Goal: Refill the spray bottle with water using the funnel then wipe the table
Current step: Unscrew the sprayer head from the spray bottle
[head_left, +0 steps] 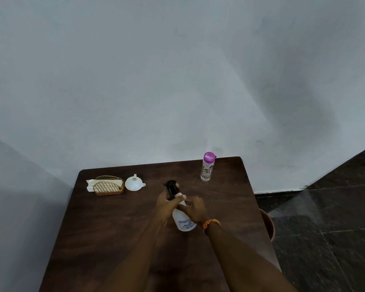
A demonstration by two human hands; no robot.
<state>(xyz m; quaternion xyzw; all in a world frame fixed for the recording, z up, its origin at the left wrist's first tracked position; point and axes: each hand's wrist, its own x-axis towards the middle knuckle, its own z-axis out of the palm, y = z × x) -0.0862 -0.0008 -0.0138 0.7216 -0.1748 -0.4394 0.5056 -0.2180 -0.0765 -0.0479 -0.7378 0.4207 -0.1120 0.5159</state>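
Head view: both hands [183, 207] on spray bottle [184, 223].

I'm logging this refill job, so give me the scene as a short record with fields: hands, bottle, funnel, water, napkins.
left hand: gripping the black spray head
right hand: wrapped round the bottle's shoulder
spray bottle: white, upright on the table, head still on
funnel: white, mouth down, untouched, beside the holder
water bottle: purple cap on, far right corner
napkin holder: gold wire, napkins inside, far left
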